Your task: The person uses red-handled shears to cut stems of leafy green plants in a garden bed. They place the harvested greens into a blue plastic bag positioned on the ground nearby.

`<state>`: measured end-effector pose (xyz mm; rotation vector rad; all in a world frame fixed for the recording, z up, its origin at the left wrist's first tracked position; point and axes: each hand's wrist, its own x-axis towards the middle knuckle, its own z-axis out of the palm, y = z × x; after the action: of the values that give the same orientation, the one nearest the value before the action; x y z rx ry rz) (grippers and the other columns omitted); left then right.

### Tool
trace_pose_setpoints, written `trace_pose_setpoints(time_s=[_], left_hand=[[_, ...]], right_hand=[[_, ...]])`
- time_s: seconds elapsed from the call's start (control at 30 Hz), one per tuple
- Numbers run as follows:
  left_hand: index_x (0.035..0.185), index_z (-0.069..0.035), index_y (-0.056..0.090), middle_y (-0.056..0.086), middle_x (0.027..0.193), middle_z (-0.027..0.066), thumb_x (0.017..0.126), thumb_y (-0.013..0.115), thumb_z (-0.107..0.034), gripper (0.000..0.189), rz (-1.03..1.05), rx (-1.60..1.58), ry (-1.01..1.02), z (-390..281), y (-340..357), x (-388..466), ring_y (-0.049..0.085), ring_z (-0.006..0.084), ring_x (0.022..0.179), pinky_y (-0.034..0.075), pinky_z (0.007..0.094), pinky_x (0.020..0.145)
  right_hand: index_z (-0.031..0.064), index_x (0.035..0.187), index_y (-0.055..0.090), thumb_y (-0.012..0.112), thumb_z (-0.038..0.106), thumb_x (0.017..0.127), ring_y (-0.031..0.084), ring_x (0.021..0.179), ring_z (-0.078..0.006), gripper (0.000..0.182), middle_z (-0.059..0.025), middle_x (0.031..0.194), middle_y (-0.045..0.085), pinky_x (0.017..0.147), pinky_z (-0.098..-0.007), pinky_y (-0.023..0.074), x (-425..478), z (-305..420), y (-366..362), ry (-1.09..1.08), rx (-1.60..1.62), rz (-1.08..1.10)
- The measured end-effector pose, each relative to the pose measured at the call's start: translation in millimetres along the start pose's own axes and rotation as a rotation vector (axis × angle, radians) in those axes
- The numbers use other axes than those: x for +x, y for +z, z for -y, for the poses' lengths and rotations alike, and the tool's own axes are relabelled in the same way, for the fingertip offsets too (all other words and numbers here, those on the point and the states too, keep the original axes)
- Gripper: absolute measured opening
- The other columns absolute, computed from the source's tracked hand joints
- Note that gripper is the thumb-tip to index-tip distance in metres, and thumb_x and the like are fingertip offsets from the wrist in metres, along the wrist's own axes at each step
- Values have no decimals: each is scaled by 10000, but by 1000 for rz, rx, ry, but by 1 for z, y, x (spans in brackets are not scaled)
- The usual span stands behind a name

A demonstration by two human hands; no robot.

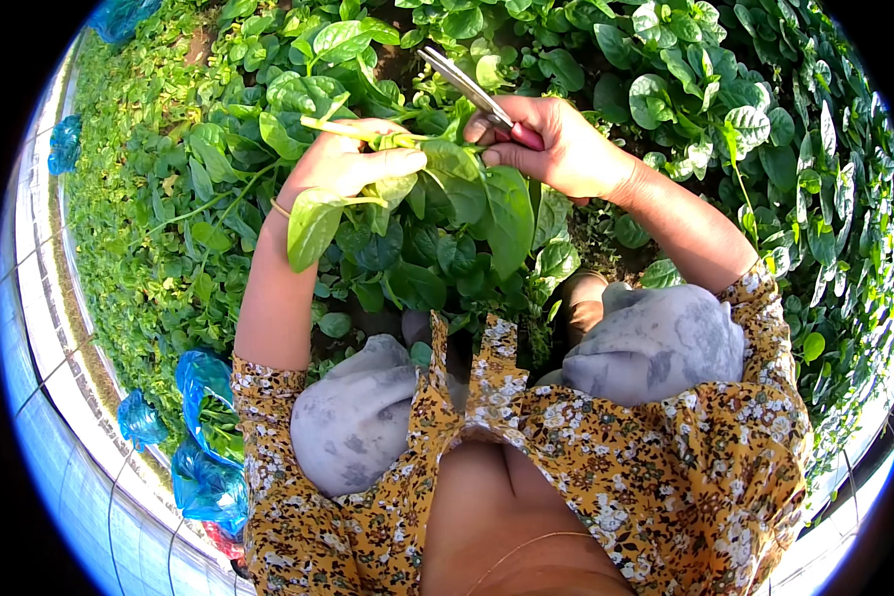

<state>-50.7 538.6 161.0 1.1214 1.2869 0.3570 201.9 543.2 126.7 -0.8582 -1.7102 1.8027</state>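
Observation:
My left hand (354,164) is closed around cut leafy green stems (335,128), whose pale ends stick out past its fingers to the left. Broad leaves (458,186) of this bunch hang between the two hands. A pair of scissors (465,86) with a red handle rests in my right hand (547,145), its metal blades pointing up and to the left. The thumb and fingertips of that hand are at the bunch's right side, by a leaf stem; whether they pinch it is hard to tell.
Dense leafy plants (663,104) surround both hands. At the lower left stands an open blue plastic bag (186,380) with greens in it, near other blue bags (140,421). A pale curved border (63,246) with wire lines runs along the left.

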Motion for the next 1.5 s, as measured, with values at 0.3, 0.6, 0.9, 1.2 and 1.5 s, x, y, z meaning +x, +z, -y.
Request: trace_pose_setpoints(time_s=[0.3,0.6,0.9,1.2,1.5], left_hand=[[939,-54,570,531,843,-22,739,703,-98,245,217,-191,41,7,1,-7,491,63,756,412,229,645],[1210,61,464,487,584,36,834,589,-238,496,256,-433,362,16,-56,-42,426,134,482,350,235,467],[1184,-20,568,626,1001,40,882,614,-203,356,-123,-533,34,22,39,-20,612,106,805,507,243,697],[980,5,653,663,857,72,841,634,-167,222,-175,-489,-7,22,36,-27,644,146,756,509,255,710],[811,-19,622,571,701,64,784,680,-80,89,-122,395,918,28,33,-58,517,170,588,404,291,536]], right_hand=[[3,1020,606,664,48,820,564,827,-56,213,-14,897,628,770,-222,470,-3,-5,-2,58,296,83],[24,961,587,631,221,868,509,787,-61,222,9,867,576,722,-230,450,-16,-6,-26,-14,356,1],[43,1020,557,610,54,857,512,816,-42,173,9,870,580,764,-215,441,-3,-10,32,-104,129,-148],[25,1070,547,625,74,849,495,673,-59,240,9,747,551,637,-218,449,1,31,32,-101,-422,-298],[17,989,522,633,141,843,568,731,-112,221,-18,766,566,678,-254,461,46,52,32,168,-267,-179]])
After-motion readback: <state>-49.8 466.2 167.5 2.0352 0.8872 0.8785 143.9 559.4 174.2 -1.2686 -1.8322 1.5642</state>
